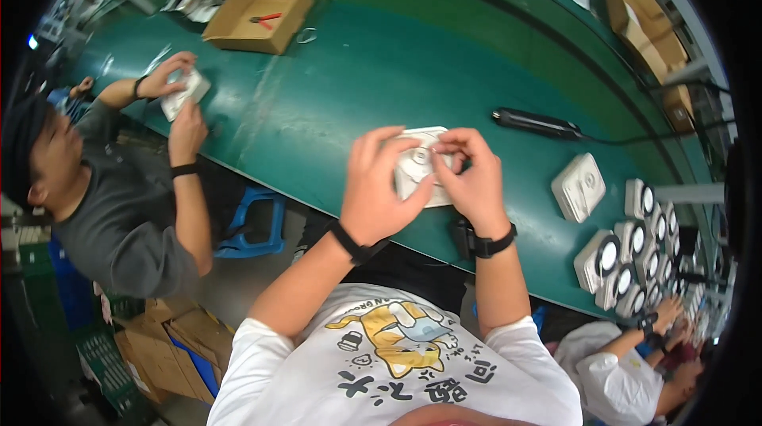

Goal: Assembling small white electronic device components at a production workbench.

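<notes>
Before me, over the green workbench, I have a white rounded-square plastic casing [411,176] with a round part near its middle. My left hand [375,186] grips its left side, the thumb lying along the lower face. The fingers of my right hand [473,180] are bent together at the casing's centre and right side. Thumb and index finger pinch close to the round part; whatever they hold is too small to make out. A similar white casing [579,188] lies on the bench to the right of my hands.
A black corded electric screwdriver [536,123] lies beyond my right hand. Several white units with black rings [597,261] stand at the right. A cardboard tray [258,21] with red-handled pliers [267,19] sits far left. At left, a co-worker [127,188] handles another white casing [186,94].
</notes>
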A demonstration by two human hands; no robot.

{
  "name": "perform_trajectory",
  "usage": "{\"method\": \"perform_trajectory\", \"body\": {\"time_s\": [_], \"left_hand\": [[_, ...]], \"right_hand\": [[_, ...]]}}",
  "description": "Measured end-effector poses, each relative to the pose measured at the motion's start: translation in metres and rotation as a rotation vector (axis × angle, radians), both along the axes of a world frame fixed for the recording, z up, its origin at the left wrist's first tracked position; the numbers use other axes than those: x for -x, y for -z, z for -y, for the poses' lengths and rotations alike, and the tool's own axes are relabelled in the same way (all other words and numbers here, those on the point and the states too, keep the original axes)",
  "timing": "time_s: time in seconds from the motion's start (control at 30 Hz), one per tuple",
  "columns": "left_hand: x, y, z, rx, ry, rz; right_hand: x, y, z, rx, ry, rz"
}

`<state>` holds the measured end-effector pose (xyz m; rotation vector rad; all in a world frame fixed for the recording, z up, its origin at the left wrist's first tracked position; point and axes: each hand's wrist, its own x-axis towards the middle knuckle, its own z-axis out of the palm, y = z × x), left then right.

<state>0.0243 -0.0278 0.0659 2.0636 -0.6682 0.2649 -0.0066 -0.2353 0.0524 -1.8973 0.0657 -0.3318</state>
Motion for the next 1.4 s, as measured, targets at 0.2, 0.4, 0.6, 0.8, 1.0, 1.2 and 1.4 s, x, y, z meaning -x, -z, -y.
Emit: {"method": "perform_trajectory", "body": {"time_s": [0.2,0.4,0.6,0.8,1.0,1.2,1.4], "left_hand": [[-0.033,0.022,0.036,0.212,0.012,-0.043],[-0.021,0.022,0.042,0.186,-0.051,-0.128],[-0.029,0.02,0.036,0.22,-0.031,-0.1],[-0.046,0.025,0.044,0.182,0.129,-0.081],[-0.062,0.009,0.02,0.206,0.159,-0.25],[-0.077,0.01,0.003,0.059,0.252,-0.285],[-0.046,0.0,-0.013,-0.155,0.125,-0.116]], "right_hand": [[0.007,0.009,0.009,-0.021,0.045,-0.019],[0.007,0.006,-0.004,0.123,0.118,0.031],[0.005,0.001,-0.014,0.143,0.167,0.011],[0.004,0.01,-0.011,0.148,0.28,-0.034],[0.002,-0.001,-0.015,0.072,0.192,-0.046],[0.006,0.0,-0.008,0.26,0.115,0.126],[0.009,0.002,-0.006,0.372,0.088,0.159]]}}
